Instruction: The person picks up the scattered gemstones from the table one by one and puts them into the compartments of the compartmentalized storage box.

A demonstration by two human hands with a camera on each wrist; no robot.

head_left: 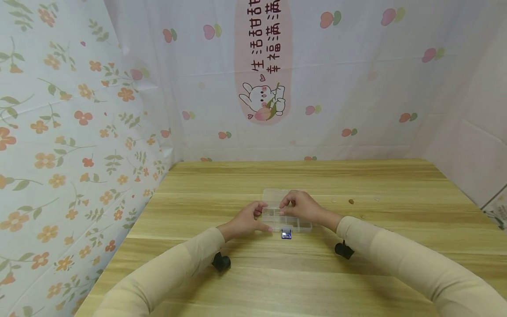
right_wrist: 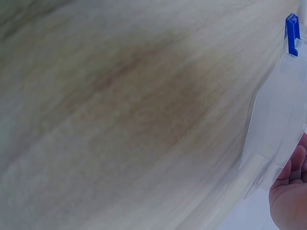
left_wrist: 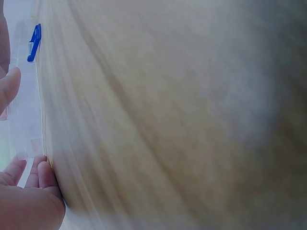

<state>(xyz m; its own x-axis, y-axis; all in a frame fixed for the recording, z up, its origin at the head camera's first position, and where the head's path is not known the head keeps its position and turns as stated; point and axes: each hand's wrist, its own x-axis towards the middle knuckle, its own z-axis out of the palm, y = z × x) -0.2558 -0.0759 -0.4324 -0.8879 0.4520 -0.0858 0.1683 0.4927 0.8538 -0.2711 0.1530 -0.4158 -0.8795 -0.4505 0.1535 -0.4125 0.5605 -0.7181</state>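
Note:
A clear plastic compartment box (head_left: pixel 293 223) lies on the table, its lid (head_left: pixel 273 197) raised at the back and a blue clasp (head_left: pixel 286 234) hanging at the front. My left hand (head_left: pixel 248 219) holds the box's left end, thumb near the front corner and fingers toward the back. Over the compartments is my right hand (head_left: pixel 302 207), thumb and fingers bent together; any small item between them is too small to tell. The left wrist view shows the clear box (left_wrist: pixel 25 105) along its left edge. In the right wrist view, curled fingers (right_wrist: pixel 298 158) are beside the box wall (right_wrist: pixel 276 115).
To the right of the box, several small items lie on the wooden table (head_left: pixel 253 273), among them a brown pebble-like piece (head_left: pixel 351 201) and a pale one (head_left: pixel 377 200). A printed curtain (head_left: pixel 340 79) hangs behind the table, and a floral one (head_left: pixel 67 145) at left.

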